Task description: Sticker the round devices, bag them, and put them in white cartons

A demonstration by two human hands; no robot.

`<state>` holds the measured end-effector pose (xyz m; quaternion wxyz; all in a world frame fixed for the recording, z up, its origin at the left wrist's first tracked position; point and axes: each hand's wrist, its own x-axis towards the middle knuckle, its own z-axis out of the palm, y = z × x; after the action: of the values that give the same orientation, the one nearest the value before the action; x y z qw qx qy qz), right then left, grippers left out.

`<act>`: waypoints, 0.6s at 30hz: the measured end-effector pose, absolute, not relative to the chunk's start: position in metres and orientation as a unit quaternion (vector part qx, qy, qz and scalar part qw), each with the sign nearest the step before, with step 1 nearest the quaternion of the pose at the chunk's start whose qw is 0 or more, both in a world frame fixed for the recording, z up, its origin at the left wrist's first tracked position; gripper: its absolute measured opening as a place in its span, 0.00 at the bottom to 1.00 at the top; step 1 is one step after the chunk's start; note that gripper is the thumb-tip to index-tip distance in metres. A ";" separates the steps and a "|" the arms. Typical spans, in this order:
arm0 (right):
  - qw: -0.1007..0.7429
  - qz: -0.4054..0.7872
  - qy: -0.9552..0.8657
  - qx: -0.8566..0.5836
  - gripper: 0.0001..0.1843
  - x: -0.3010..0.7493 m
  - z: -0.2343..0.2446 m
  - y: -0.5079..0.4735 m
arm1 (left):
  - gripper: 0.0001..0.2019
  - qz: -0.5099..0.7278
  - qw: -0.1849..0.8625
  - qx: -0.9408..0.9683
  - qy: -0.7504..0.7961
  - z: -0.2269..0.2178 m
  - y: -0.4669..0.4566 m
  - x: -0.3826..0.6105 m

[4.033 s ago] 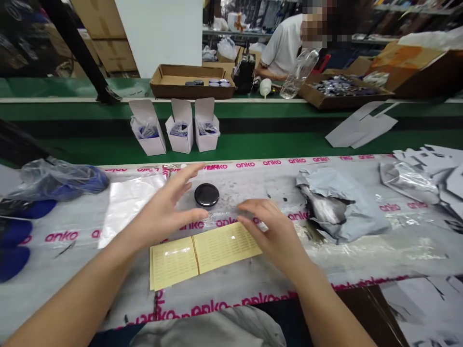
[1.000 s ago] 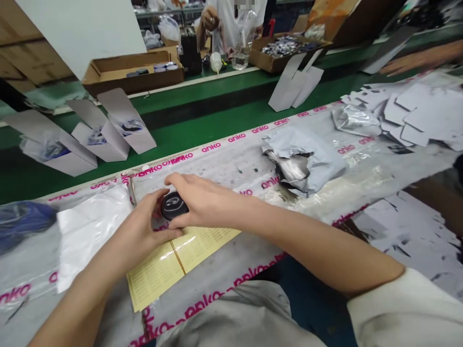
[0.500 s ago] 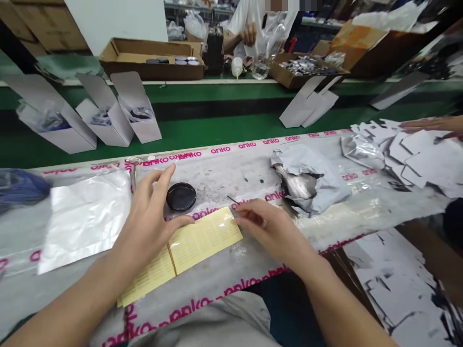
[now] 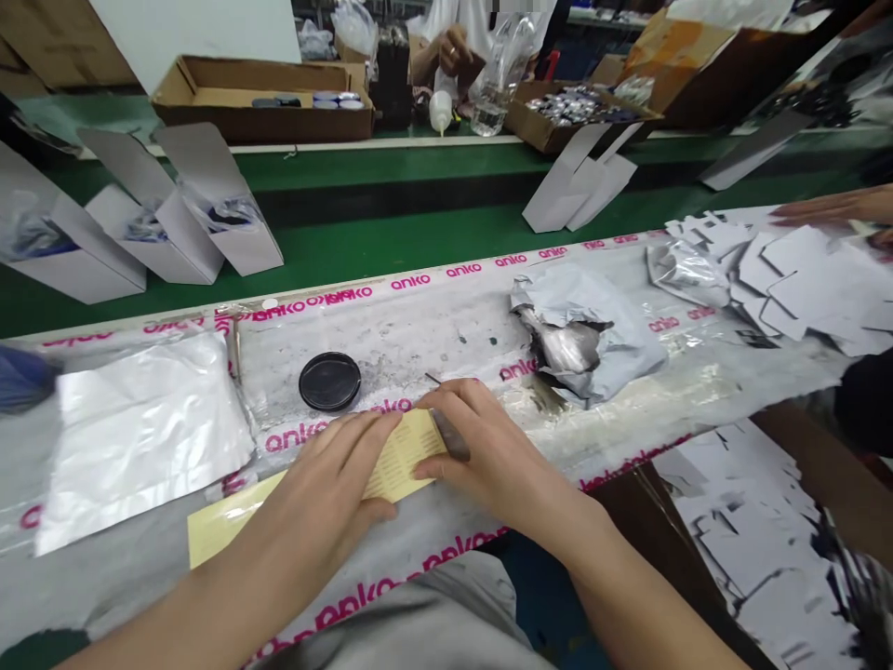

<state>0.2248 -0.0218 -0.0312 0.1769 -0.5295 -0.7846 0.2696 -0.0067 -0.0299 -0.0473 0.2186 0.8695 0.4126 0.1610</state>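
Note:
A yellow sheet of printed labels [image 4: 241, 519] lies slanted in front of me on the plastic-covered bench. My left hand [image 4: 341, 465] is closed across its middle, fingers along the far edge and thumb at the near edge, hiding part of it. The sheet's right end is gripped by my right hand [image 4: 464, 433], whose thumb rests on the printed face. A thin dark pointed tool [image 4: 433, 378] sticks out beyond the right fingers; the rest of it is hidden. Just past my left fingers is a round black lid-like dish [image 4: 330, 381], lying flat.
Silvery plastic bags [image 4: 146, 428] lie left. A torn grey bag [image 4: 593, 335] is right of my hands, with white card pieces [image 4: 816, 288] beyond, under another person's hand [image 4: 837, 205]. Open white boxes [image 4: 227, 209] stand on the green surface behind. A co-worker's hand [image 4: 453, 51] shows at the back.
My left hand has come down from its raised, spread pose and closed over the label sheet. The right hand has moved left onto the sheet's right end. The view has shifted slightly.

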 end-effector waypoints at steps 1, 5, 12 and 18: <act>0.182 0.281 -0.787 -0.518 0.27 0.221 -0.032 -0.023 | 0.33 0.154 0.222 0.868 0.418 -0.044 -0.030 -0.011; 0.203 0.323 -0.779 -0.498 0.25 0.207 -0.038 -0.029 | 0.33 0.141 0.204 0.861 0.444 -0.037 -0.030 -0.019; 0.262 0.331 -0.759 -0.496 0.30 0.210 -0.047 -0.033 | 0.12 0.166 0.160 0.863 0.449 -0.039 -0.026 -0.003; 0.272 0.278 -0.782 -0.486 0.31 0.213 -0.055 -0.041 | 0.09 0.197 0.148 0.866 0.435 -0.041 -0.029 -0.003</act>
<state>0.2135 -0.0410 -0.0551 0.2724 -0.4863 -0.7824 0.2780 -0.0025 -0.0289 -0.0410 0.1484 0.8659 0.4354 0.1967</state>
